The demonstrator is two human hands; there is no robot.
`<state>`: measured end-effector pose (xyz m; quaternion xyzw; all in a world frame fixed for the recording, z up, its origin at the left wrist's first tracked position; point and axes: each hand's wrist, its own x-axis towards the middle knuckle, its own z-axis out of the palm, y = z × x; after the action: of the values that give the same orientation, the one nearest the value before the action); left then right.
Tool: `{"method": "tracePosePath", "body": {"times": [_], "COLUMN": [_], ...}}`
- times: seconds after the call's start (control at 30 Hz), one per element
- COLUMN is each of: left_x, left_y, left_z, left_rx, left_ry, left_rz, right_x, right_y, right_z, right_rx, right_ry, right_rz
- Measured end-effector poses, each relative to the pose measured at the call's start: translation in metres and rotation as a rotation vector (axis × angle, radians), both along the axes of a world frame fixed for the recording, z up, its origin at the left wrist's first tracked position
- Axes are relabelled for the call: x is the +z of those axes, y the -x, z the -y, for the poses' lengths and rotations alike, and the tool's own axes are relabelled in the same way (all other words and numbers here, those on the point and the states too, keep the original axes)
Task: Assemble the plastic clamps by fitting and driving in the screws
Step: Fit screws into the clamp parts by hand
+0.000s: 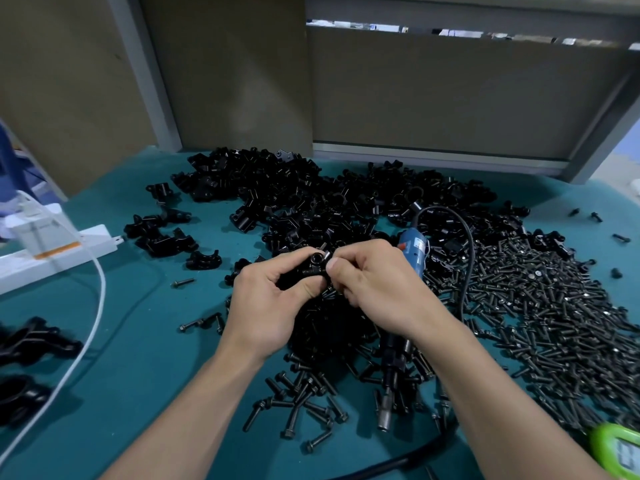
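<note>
- Holds one black clamp (313,268) in the left hand (266,303), fingers curled round it, just above the bench (156,358).
- Pinches the clamp's right side with the right hand (377,292), grip narrow and tight.
- Looks like pushing a screw into its hole, but too small and dark to tell for sure.
- Seems to be the fitting step, with the driving not yet done.
- Next calls for getting the screw straight, then picking up the blue screwdriver (414,249), lying just under the right wrist.
- Needs care with the black cord (469,258) looping right beside that hand, easy to snag.
- Works between a big heap of clamp parts (311,192) at the back and a wide spread of loose screws (536,323) on the right.
- Has bare bench to the left, up to the white cable (98,292) and the power strip (59,251).
- Has little room at the front right corner, with a green thing (616,448) at the edge.
</note>
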<state>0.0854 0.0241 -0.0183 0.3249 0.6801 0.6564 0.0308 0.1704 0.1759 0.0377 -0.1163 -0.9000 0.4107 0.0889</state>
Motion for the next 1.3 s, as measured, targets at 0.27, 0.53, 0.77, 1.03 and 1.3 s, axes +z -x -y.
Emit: {"method": "tracePosePath", "body": {"times": [0.27, 0.53, 0.77, 1.03, 1.3], "left_x": [0.001, 0.007, 0.006, 0.007, 0.002], "left_y": [-0.002, -0.005, -0.001, -0.001, 0.0], "left_z": [-0.002, -0.002, 0.0, 0.0, 0.0], "left_rx": [-0.002, 0.036, -0.005, -0.012, -0.032], "left_ry": [0.023, 0.028, -0.007, -0.009, -0.004], "left_rz": [-0.022, -0.024, -0.007, -0.062, -0.054], "right_x": [-0.004, -0.003, -0.011, -0.015, -0.012], "right_y": [0.004, 0.003, 0.004, 0.005, 0.003], "right_z": [0.005, 0.003, 0.005, 0.002, 0.002], "right_rx": [-0.092, -0.037, -0.069, -0.069, -0.057], "right_ry": [0.099, 0.104, 0.13, 0.194, 0.155], "right_rz": [-0.09, -0.022, -0.071, -0.102, -0.114]}}
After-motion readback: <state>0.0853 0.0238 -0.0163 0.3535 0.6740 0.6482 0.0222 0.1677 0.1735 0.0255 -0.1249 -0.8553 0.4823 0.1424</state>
